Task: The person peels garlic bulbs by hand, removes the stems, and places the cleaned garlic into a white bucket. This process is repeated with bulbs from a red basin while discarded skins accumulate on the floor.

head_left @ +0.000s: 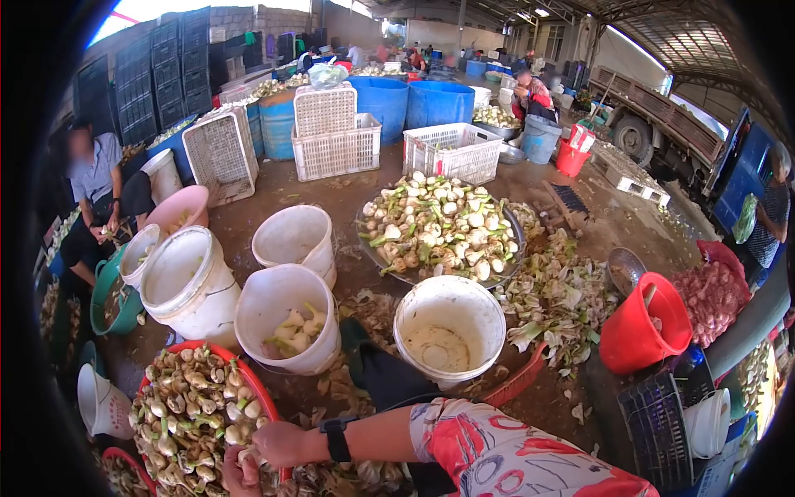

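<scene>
Item: your right hand (277, 443), fingers curled on bulbs (190, 406) in the near-left red basin (248, 377); left hand (236, 479) grip indiscernible.

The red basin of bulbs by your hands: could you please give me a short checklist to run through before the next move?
1. Right hand rests on the bulbs: ok.
2. Left hand in view: only partly, at the bottom edge; its hold cannot tell.
3. Red basin has bulbs left: ok, heaped.
4. White bucket beside the basin has room: ok, few pieces inside.
5. Other white bucket upright: ok.
</scene>
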`<state>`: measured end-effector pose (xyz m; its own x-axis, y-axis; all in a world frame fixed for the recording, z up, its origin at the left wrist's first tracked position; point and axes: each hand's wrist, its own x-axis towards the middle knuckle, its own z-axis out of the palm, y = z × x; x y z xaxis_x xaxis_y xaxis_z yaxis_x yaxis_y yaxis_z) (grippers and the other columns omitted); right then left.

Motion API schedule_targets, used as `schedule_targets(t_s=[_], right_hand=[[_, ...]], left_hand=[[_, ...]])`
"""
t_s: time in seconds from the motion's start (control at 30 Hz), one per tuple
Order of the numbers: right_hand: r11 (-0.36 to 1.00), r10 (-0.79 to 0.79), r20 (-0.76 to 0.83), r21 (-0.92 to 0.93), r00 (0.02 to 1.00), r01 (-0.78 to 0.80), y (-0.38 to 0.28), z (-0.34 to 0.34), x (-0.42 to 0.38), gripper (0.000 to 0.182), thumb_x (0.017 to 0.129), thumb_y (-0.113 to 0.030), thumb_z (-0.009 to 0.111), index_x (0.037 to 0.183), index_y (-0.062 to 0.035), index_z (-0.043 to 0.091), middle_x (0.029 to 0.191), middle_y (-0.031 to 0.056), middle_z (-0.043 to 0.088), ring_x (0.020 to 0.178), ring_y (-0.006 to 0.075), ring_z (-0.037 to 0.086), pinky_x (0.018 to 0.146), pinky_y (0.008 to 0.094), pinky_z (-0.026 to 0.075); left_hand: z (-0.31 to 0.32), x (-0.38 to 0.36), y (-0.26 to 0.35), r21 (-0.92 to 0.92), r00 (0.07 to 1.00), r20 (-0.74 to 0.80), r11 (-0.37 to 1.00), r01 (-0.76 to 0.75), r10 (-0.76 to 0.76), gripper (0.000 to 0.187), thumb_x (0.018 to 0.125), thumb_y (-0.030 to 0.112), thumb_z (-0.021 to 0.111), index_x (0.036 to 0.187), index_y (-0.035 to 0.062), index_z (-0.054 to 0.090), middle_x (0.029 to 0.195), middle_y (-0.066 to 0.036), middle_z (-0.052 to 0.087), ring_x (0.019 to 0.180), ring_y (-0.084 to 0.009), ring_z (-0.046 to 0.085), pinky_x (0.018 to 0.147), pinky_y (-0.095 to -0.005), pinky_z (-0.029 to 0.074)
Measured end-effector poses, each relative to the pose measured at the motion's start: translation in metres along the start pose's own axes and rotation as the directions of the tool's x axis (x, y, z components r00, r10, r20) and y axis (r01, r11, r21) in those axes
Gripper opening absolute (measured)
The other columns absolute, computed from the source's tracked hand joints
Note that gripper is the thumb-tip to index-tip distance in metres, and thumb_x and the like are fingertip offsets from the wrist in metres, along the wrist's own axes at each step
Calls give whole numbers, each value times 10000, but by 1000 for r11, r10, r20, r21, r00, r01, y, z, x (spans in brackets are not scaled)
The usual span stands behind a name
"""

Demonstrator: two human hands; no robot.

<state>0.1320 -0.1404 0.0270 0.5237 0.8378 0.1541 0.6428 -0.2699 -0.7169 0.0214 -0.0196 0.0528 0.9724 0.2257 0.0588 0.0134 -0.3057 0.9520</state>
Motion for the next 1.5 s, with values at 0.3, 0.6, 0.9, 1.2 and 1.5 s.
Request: schedule_targets(t_s=[0.3,0.6,0.9,1.2,1.5], right_hand=[[989,-4,-396,137,918,63,-4,2,4,132,706,-129,516,641,-17,491,629,158,544,625,353,540,550,429,410],[988,5,-259,152,966,36,34,25,43,203,772,-146,471,634,0,501,638,170,533,649,324,528,597,418,398],[925,-175,-744,100,645,367,81,50,101,329,861,-184,355,591,-27,459,402,68,433,305,146,460,296,283,358],[956,73,52,-287,996,-55,40,-31,16,95,669,-121,528,631,-35,509,624,165,498,615,317,536,530,408,410],[979,-92,-226,160,970,130,-10,-8,9,167,612,-166,568,590,-2,546,644,162,525,629,332,530,570,413,418]], left_hand=[[26,3,14,-144,966,-254,989,14,-50,334,822,166,540,1078,-33,460,837,-71,555,660,-126,492,558,-233,398],[3,4,-9,137,997,-72,990,24,-14,515,775,254,571,1147,-68,420,975,-144,549,826,-209,520,727,-320,423],[12,2,-13,-361,976,-89,919,155,-199,564,752,231,597,1218,-7,384,1044,-133,529,893,-230,509,807,-300,390],[-3,-6,-52,-675,999,-23,737,-34,25,568,743,241,612,1209,-1,394,1052,-134,528,916,-234,510,822,-295,388],[7,-22,-27,-307,975,-204,952,21,-87,494,793,7,509,1254,-15,333,1000,-169,528,925,-220,493,880,-311,368]])
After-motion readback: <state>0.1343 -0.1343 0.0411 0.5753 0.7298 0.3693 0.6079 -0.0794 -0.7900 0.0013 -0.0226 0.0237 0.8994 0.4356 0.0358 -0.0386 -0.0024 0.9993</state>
